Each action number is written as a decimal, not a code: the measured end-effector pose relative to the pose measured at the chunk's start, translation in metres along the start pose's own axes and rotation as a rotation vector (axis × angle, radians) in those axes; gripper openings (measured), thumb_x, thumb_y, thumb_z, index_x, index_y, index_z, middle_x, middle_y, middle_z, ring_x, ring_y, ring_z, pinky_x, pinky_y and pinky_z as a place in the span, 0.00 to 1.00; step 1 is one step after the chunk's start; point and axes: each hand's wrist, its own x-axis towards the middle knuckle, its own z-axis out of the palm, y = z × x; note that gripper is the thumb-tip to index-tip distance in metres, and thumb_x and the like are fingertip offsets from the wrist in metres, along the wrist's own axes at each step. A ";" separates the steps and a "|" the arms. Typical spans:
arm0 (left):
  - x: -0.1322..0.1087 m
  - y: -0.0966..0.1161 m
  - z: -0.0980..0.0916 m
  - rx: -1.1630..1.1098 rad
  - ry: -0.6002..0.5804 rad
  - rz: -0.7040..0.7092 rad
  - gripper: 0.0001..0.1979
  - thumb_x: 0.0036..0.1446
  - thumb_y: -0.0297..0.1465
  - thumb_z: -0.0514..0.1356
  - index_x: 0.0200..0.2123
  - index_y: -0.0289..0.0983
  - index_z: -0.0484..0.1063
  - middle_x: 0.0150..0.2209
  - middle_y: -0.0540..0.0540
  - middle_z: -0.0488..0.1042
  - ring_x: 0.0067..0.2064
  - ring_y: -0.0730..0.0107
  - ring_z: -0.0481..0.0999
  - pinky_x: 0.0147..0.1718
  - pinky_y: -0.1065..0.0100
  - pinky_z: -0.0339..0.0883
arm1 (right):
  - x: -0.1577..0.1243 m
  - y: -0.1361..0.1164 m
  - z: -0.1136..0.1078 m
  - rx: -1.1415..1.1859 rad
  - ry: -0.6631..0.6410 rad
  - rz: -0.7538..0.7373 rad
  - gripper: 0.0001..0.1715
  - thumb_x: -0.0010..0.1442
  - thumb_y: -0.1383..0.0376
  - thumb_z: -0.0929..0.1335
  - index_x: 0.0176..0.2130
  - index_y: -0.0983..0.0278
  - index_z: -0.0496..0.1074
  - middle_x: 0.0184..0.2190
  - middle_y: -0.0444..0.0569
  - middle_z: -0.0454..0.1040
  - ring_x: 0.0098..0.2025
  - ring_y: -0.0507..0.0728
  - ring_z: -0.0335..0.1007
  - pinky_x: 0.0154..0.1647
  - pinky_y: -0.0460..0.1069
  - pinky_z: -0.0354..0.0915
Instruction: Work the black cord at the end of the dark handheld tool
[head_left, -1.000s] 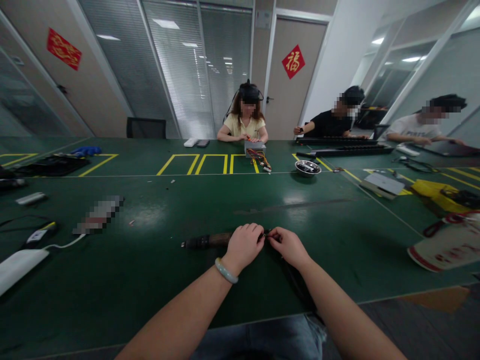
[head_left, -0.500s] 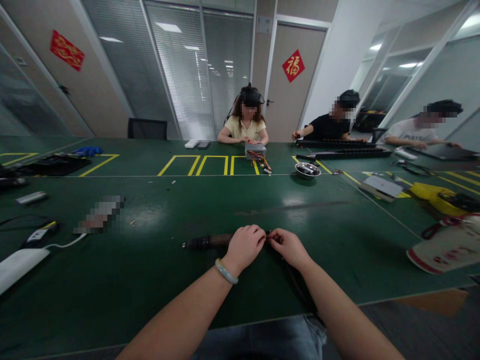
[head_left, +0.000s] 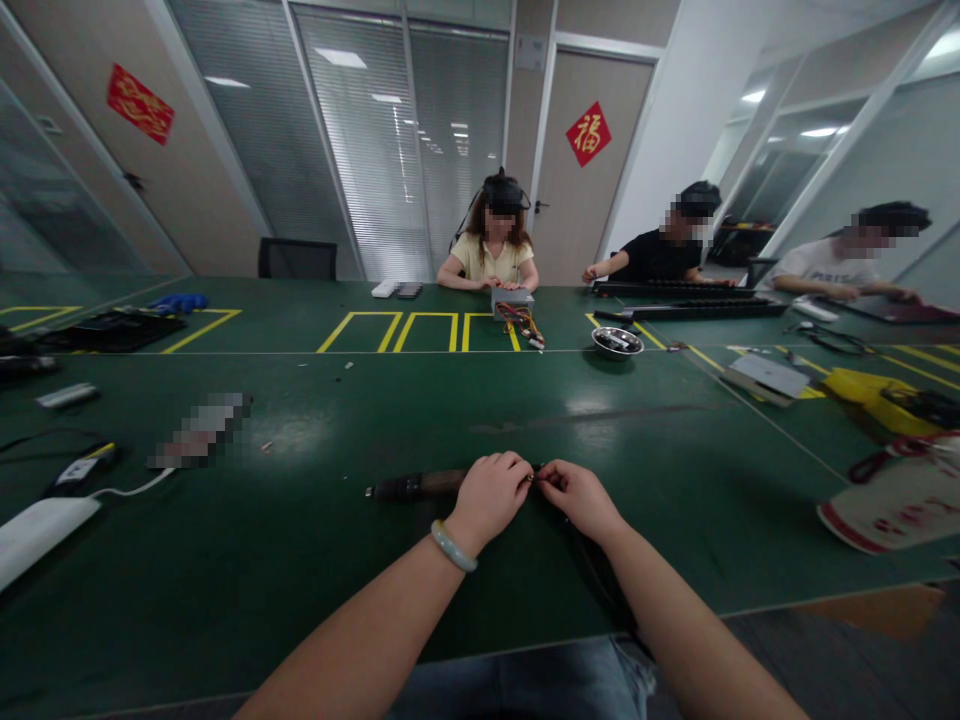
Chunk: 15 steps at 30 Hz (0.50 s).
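Lying across the green table in front of me is an electric screwdriver (head_left: 420, 486), dark brown with a black nose and a small metal tip pointing left. My left hand (head_left: 491, 492), with a pale bangle at the wrist, is closed over its rear end and covers that part. Just to the right, my right hand (head_left: 577, 497) pinches the end of a black cable (head_left: 600, 572), which runs down toward the table's near edge. A small brass-coloured bit shows between the two hands' fingertips. Fingers hide how the cable end and the screwdriver meet.
A white power strip (head_left: 45, 535) with a white cord lies left. A cloth bag (head_left: 892, 500) stands right. Farther back are a metal bowl (head_left: 617, 343), a grey box with wires (head_left: 512, 300) and a yellow pouch (head_left: 870, 400). Three people sit across the table.
My hands stay nearly in place; their fingertips have shifted slightly, and the brass-coloured bit between them shows more clearly. At the far right, a person's laptop lid has been lowered.
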 end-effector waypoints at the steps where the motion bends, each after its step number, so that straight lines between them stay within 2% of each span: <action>1: 0.000 0.000 0.000 0.000 0.000 0.001 0.07 0.65 0.32 0.54 0.43 0.41 0.71 0.44 0.48 0.70 0.45 0.65 0.70 0.45 0.63 0.65 | 0.000 0.000 0.000 -0.001 0.000 0.001 0.09 0.58 0.61 0.66 0.38 0.61 0.74 0.30 0.44 0.76 0.30 0.53 0.71 0.32 0.47 0.63; 15: 0.002 -0.001 0.001 0.037 -0.003 -0.001 0.06 0.65 0.33 0.55 0.41 0.41 0.71 0.42 0.47 0.71 0.44 0.65 0.70 0.43 0.64 0.64 | 0.000 -0.001 -0.001 -0.010 -0.003 -0.008 0.09 0.58 0.62 0.66 0.38 0.61 0.74 0.28 0.43 0.76 0.29 0.53 0.70 0.32 0.46 0.62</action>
